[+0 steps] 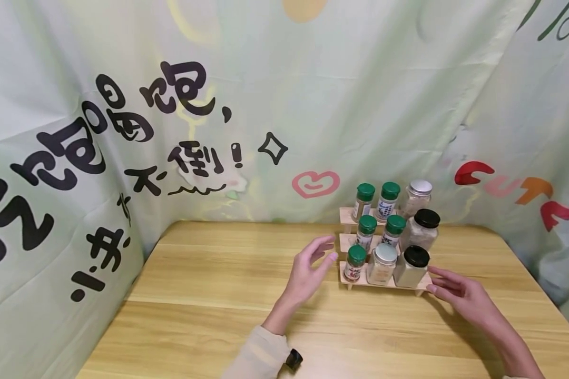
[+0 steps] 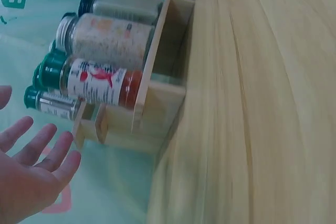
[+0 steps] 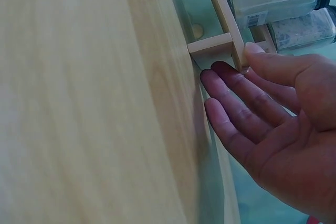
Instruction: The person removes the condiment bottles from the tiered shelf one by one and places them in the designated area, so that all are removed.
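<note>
A three-tier wooden spice rack point(image 1: 381, 284) stands on the table and carries several spice jars. On its bottom tier are a green-capped jar with red contents point(image 1: 354, 266), a silver-lidded jar point(image 1: 382, 268) and a black-lidded square jar point(image 1: 411, 269). My left hand point(image 1: 308, 266) hovers just off the rack's left end, fingers spread and holding nothing; the left wrist view shows the gap. At the opposite end, my right hand point(image 1: 467, 297) holds the bottom tier's corner, thumb point(image 3: 257, 50) on the board and other fingers reaching beneath it.
Green-capped jars point(image 1: 390, 192) fill the left and middle of the upper tiers, with larger jars point(image 1: 418, 195) at the right. Behind the rack hangs a printed cloth point(image 1: 246, 105), close to the back edge of the wooden table point(image 1: 208, 295). A dark band sits at my left cuff.
</note>
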`<state>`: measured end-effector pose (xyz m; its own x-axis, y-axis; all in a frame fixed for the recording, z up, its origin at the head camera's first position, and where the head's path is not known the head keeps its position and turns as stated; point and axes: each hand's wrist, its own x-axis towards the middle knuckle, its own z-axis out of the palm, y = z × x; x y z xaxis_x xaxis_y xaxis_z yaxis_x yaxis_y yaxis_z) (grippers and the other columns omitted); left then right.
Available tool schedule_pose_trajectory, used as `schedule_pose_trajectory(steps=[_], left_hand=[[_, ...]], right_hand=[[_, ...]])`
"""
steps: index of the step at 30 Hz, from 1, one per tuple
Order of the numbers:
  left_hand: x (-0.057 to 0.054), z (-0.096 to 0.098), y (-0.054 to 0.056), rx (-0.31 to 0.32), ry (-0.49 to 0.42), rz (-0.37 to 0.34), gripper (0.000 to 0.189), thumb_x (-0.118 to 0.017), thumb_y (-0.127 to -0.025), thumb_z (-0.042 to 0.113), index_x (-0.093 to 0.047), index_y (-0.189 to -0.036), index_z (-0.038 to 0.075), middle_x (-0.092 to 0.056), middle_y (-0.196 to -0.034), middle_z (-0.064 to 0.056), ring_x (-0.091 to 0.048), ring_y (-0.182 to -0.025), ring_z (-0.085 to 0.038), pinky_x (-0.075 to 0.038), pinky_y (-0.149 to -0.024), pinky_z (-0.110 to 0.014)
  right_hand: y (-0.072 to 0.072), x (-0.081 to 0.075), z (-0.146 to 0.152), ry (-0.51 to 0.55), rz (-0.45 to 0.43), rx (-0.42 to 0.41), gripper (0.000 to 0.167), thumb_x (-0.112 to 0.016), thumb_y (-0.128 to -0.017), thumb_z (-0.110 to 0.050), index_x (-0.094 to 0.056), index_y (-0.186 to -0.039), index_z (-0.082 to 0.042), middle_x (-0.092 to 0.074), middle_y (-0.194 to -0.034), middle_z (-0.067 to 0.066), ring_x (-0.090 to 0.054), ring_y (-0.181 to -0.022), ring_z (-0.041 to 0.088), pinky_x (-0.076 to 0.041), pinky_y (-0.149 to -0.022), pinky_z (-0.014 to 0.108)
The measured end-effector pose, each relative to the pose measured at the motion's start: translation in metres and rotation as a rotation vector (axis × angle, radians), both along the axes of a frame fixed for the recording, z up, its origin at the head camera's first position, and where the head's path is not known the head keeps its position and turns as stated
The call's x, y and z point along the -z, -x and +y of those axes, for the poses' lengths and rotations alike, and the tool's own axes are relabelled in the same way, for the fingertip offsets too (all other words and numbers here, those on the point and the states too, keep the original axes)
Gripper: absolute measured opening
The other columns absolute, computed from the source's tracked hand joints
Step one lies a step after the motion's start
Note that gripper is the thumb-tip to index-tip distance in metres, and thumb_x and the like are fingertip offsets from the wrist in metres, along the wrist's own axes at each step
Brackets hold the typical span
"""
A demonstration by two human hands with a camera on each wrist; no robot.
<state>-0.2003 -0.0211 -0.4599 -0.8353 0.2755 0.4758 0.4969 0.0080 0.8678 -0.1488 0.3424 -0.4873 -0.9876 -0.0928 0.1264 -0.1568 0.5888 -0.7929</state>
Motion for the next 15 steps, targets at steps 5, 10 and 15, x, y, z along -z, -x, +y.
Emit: schedule_pose_trajectory(steps=[5, 10, 15], left_hand=[[0.0, 0.015, 0.0, 0.054, -0.047, -0.023, 0.042, -0.068, -0.1, 0.011, -0.057, -0.139, -0.002, -0.06, -0.137, -0.023, -0.06, -0.122, -0.044, -0.046, -0.108, -0.057], [-0.001, 0.026, -0.001, 0.073, -0.064, -0.041, 0.042, -0.073, -0.096, 0.007, -0.06, -0.135, -0.001, -0.063, -0.134, -0.018, -0.063, -0.118, -0.033, -0.052, -0.104, -0.05], [0.002, 0.032, -0.003, 0.045, -0.068, -0.063, 0.042, -0.077, -0.093, 0.008, -0.063, -0.132, 0.002, -0.067, -0.129, -0.011, -0.066, -0.114, -0.023, -0.055, -0.1, -0.046]], right_hand=[[0.0, 0.002, 0.002, 0.008, -0.003, -0.004, 0.053, -0.071, -0.099, -0.016, -0.053, -0.139, 0.013, -0.064, -0.125, 0.034, -0.065, -0.097, -0.006, -0.048, -0.077, 0.005], [0.001, 0.002, 0.003, 0.002, -0.002, -0.001, 0.054, -0.071, -0.099, -0.018, -0.054, -0.141, 0.01, -0.065, -0.125, 0.032, -0.066, -0.098, -0.005, -0.047, -0.077, 0.005], [0.0, 0.002, 0.003, 0.011, 0.023, -0.004, 0.052, -0.072, -0.098, -0.015, -0.055, -0.139, 0.012, -0.067, -0.122, 0.032, -0.066, -0.096, -0.005, -0.047, -0.077, 0.005]])
